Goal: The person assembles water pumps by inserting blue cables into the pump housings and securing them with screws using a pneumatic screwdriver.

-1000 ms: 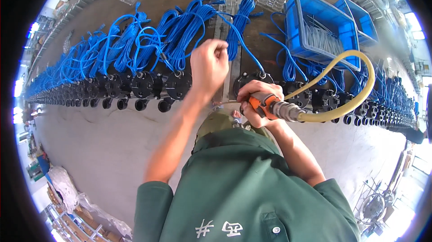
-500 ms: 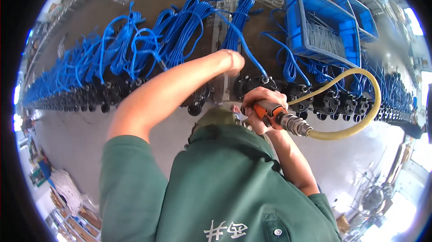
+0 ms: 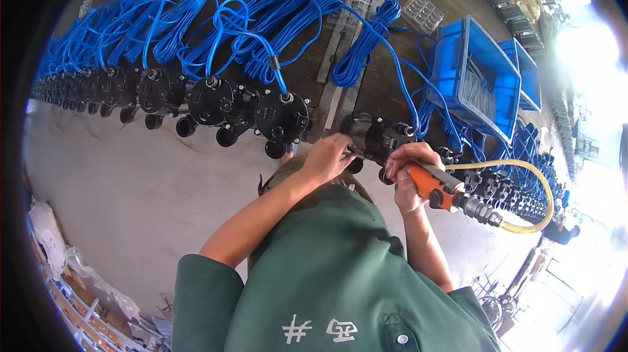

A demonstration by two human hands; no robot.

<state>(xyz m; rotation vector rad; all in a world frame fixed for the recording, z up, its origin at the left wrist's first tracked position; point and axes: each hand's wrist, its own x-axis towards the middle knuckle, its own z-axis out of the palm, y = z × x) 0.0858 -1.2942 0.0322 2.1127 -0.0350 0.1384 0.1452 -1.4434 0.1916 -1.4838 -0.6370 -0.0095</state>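
Note:
My right hand [image 3: 413, 167] is wrapped round an orange and grey air-powered hand tool [image 3: 428, 186], whose metal coupling points to the right. A yellow air hose [image 3: 548, 195] loops from that coupling back toward the table. My left hand [image 3: 329, 158] is at the near side of a black cylindrical unit [image 3: 366, 136], its fingers drawn together; whatever they hold, if anything, is hidden. From the unit's round end a blue cable [image 3: 400, 77] rises to a coiled blue cable bundle [image 3: 358, 61] on the table. The tool's front end is hidden behind my right hand.
Rows of similar black units [image 3: 212, 100] with blue cable coils [image 3: 288, 25] line the table edge on both sides. A blue plastic crate [image 3: 445, 57] with thin grey strips stands at right, beside a clear plastic tray [image 3: 422, 13]. A metal rail [image 3: 340, 44] crosses the dark tabletop.
My left hand has come from above the tabletop, near the coiled cable, down to the near side of the black unit. My right hand keeps hold of the tool. The whole view has shifted.

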